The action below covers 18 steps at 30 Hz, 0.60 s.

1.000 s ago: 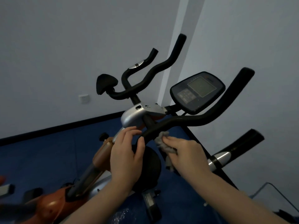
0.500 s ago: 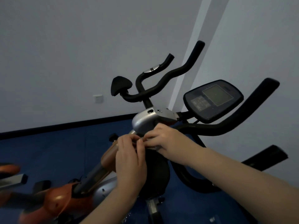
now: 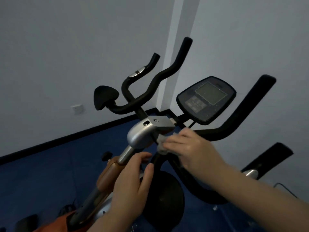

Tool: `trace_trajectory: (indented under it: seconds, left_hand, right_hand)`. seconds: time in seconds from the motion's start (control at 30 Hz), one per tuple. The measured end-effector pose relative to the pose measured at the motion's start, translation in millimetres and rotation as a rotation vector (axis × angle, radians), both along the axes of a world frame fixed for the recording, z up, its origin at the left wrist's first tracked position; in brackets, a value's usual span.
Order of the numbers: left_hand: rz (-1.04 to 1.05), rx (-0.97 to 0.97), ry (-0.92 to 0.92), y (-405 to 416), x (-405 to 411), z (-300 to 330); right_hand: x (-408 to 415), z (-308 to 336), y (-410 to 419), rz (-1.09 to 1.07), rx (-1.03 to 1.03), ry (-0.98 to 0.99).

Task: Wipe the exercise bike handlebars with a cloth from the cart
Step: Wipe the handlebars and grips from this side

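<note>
- At the far left of the frame, low on the wall, sits a white wall switch [image 3: 77, 109]; it lies a little lower and further left on the wall than half a second ago, as the whole view has swung.
- The blue floor [image 3: 50, 168] fills the lower left, and an orange bike frame [image 3: 56, 223] shows at the bottom left edge.
- Left of centre, the left hand [image 3: 132, 180] rests on the silver post [image 3: 124, 155], fingers loosely curved about it and thumb lying toward the black stem; whether its grip clenches the post I cannot tell. Half a second ago it met the right hand at the clamp; now it sits lower and apart from it.
- Above it in the centre stands the silver clamp housing [image 3: 142, 133], with the far handlebars [image 3: 150, 84] rising behind toward the upper middle.
- Just right of the housing, the grey cloth [image 3: 161, 143] is bunched against the handlebar stem, pinched under the fingers of the right hand [image 3: 189, 146]. That hand's grip is grasping the cloth; earlier the hand covered the cloth almost wholly, now a fold shows at its left.
- Right of centre, the dark console [image 3: 206, 99] tilts toward the camera.
- Further right, the near handlebar [image 3: 247, 111] sweeps up toward the upper right, and a lower grip bar [image 3: 269, 158] juts out at the right edge.
</note>
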<state>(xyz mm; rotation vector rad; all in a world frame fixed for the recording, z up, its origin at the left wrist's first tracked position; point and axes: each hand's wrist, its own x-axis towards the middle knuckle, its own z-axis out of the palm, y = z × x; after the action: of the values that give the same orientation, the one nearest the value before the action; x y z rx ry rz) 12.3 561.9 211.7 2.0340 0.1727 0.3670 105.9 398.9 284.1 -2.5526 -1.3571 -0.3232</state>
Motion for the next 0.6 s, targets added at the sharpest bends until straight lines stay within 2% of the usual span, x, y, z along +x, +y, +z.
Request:
trace_trajectory:
  seconds: [0.1, 0.2, 0.27, 0.37, 0.47, 0.53, 0.6]
  left_hand:
    - [-0.066, 0.012, 0.014, 6.0, 10.2, 12.9]
    - [-0.145, 0.049, 0.011, 2.8, 21.6, 23.3]
    - [-0.195, 0.039, 0.015, -1.6, 28.4, 25.3]
    - [-0.248, 0.001, 0.06, -1.7, 31.1, 22.7]
    - [-0.286, 0.04, 0.047, 2.1, 31.8, 22.7]
    - [-0.331, 0.061, 0.018, 0.1, 38.2, 28.6]
    - [-0.371, 0.103, 0.009, -5.2, 48.3, 37.9]
  right_hand:
    - [9.6, 14.5, -40.2, -0.191, 0.049, -0.098]
    - [7.7, 14.7, -31.7, -0.323, 0.187, -0.14]
    - [-3.0, 4.2, -4.0, -0.297, 0.227, -0.095]
    - [-9.2, -3.4, 7.1, -0.216, 0.117, -0.049]
    - [7.9, 16.0, -40.0, -0.395, 0.09, -0.1]
    - [19.8, 31.8, -71.6, -0.571, 0.173, -0.133]
    - [22.0, 36.3, -65.4, -0.609, 0.24, -0.122]
